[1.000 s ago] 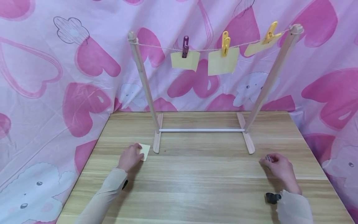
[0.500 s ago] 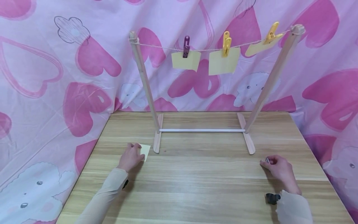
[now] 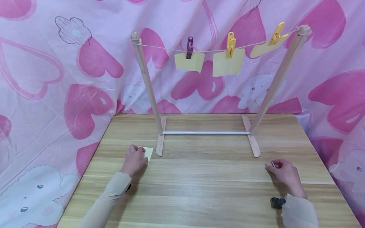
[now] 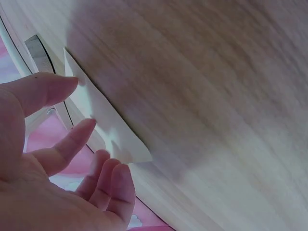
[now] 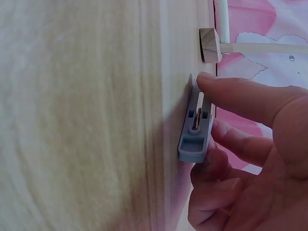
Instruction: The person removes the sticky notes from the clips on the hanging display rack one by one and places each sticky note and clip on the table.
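Observation:
A small pale yellow sheet of paper (image 3: 148, 154) lies at the left of the table. My left hand (image 3: 135, 160) is over its left part, and thumb and index finger touch the sheet (image 4: 103, 118) in the left wrist view, their tips apart. Toward the right side, my right hand (image 3: 286, 173) pinches a grey clothespin (image 5: 194, 130) between thumb and fingers. The metal spring shows on the side of the clothespin, which is low and close beside the tabletop. Part of the paper is hidden under my left hand in the head view.
A wooden stand with a left post (image 3: 146, 84) and right post (image 3: 278, 79) carries a string (image 3: 161, 47). A purple clothespin (image 3: 189, 47) and two yellow ones, including a middle clothespin (image 3: 231, 44), hold pale papers. A white rod (image 3: 205, 132) joins the feet.
My left hand's fingers have shifted slightly on the paper, which stays in place. My right hand has lowered a little toward me with the grey clothespin.

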Demonstrator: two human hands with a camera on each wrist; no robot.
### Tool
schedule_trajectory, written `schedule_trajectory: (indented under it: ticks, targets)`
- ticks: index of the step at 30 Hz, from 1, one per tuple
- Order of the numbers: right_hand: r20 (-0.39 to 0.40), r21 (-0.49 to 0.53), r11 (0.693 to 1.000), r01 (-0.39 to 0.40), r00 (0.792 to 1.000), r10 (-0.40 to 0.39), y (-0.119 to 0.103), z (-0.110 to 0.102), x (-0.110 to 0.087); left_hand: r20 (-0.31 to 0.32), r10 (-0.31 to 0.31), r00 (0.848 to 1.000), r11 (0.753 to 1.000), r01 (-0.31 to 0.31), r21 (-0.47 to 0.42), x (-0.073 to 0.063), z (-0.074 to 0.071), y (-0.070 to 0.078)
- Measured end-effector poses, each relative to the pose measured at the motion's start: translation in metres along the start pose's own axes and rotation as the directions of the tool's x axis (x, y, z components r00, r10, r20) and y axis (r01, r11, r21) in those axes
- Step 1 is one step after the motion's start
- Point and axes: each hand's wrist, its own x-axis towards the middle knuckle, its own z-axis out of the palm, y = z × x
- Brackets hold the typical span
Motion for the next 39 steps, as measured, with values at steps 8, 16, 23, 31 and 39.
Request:
schedule_trajectory:
  ticks: [8,16,23,31,39]
  targets:
    - [0.006,0.008,1.0,0.001,1.0,-0.001,0.001,0.0,-0.002,0.016,0.022,1.0,0.999,-0.022,0.027,0.0,-0.001,-0.001]
    - [-0.029,0.036,0.999,0.016,0.999,-0.015,-0.001,-0.005,-0.005,0.019,0.042,0.999,0.998,-0.043,0.042,-0.002,-0.006,0.002]
    - [-0.121,0.049,0.996,0.074,0.99,-0.067,-0.015,-0.018,-0.007,-0.044,0.109,0.993,0.993,-0.106,0.047,-0.002,-0.01,0.002]
    - [-0.244,0.016,0.977,0.211,0.949,-0.2,-0.043,-0.049,-0.006,-0.161,0.196,0.967,0.979,-0.201,-0.016,0.004,-0.032,0.007]
    - [-0.371,-0.017,0.946,0.322,0.877,-0.305,-0.091,-0.085,-0.022,-0.279,0.195,0.94,0.949,-0.253,-0.19,0.007,-0.078,0.033]
